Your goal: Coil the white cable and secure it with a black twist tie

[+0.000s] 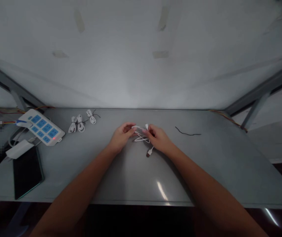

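Both hands meet over the middle of the grey table [205, 171], holding a looped white cable [141, 135]. My left hand [121, 135] pinches the left side of the loops with closed fingers. My right hand [157, 138] grips the right side, fingers closed. One white plug [146, 126] sticks up between the hands. The other plug end [150, 152] hangs down below my right hand, just above the table top.
Three bundled white cables [81, 123] lie at the back left. A white power strip with blue sockets [42, 127], a white adapter [19, 148] and a dark tablet [27, 171] sit at the left. A black twist tie [187, 133] lies to the right.
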`<state>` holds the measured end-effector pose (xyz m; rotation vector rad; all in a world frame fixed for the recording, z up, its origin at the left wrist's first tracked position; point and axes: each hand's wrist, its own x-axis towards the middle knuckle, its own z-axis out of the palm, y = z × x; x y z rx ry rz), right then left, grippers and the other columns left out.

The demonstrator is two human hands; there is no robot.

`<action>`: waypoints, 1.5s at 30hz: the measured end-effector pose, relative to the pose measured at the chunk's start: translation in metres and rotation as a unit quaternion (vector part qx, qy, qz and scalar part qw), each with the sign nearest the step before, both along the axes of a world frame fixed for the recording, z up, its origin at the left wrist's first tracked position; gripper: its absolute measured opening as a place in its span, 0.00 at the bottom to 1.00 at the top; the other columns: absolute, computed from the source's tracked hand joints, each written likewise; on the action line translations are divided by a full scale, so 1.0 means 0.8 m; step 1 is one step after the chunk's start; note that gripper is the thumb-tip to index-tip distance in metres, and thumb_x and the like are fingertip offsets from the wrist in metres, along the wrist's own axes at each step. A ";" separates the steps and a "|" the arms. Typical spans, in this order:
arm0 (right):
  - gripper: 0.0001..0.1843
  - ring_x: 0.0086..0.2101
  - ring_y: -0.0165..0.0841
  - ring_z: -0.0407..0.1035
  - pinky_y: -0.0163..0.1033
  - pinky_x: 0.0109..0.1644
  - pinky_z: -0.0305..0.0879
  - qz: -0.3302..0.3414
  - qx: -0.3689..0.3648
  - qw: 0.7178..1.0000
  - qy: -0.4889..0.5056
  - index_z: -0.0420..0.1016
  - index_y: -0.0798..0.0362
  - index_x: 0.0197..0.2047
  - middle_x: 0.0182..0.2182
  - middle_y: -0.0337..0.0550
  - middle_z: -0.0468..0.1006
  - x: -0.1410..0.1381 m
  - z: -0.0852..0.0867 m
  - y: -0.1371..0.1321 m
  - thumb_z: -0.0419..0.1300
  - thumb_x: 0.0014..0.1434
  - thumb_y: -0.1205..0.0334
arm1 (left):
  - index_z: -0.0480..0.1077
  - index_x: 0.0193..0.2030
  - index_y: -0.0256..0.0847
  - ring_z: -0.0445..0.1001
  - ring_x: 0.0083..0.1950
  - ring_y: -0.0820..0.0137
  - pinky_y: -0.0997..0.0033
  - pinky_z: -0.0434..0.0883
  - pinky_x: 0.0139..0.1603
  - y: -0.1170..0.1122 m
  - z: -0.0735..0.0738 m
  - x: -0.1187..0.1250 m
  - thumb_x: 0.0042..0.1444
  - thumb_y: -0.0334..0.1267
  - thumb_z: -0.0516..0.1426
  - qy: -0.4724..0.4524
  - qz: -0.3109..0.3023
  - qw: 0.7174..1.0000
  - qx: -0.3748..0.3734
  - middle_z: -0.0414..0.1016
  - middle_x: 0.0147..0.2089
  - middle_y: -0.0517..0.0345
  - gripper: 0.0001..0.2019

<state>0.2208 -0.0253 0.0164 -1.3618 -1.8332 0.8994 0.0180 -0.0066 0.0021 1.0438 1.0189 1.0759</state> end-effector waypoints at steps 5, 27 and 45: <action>0.19 0.25 0.31 0.59 0.38 0.31 0.52 -0.030 0.043 0.998 -0.034 0.58 0.47 0.31 0.22 0.34 0.64 0.007 0.004 0.004 0.50 0.70 0.45 | 0.76 0.46 0.38 0.80 0.36 0.67 0.61 0.78 0.46 0.002 -0.003 -0.002 0.55 0.46 0.68 0.072 0.004 0.997 0.027 0.81 0.39 0.53 0.17; 0.24 0.27 0.32 0.71 0.41 0.37 0.69 0.010 -0.135 0.968 0.211 0.73 0.50 0.44 0.28 0.35 0.75 0.020 0.002 0.019 0.72 0.49 0.48 | 0.78 0.46 0.40 0.76 0.42 0.70 0.62 0.77 0.52 0.013 -0.001 -0.014 0.52 0.42 0.68 -0.016 0.171 0.985 0.030 0.76 0.41 0.56 0.16; 0.10 0.47 0.42 0.79 0.55 0.63 0.73 -0.149 -0.109 0.855 0.485 0.81 0.50 0.39 0.39 0.48 0.82 0.059 -0.011 0.047 0.65 0.52 0.67 | 0.75 0.47 0.38 0.71 0.25 0.77 0.76 0.71 0.25 0.023 0.016 -0.032 0.54 0.46 0.68 0.018 0.153 0.988 0.032 0.75 0.37 0.58 0.18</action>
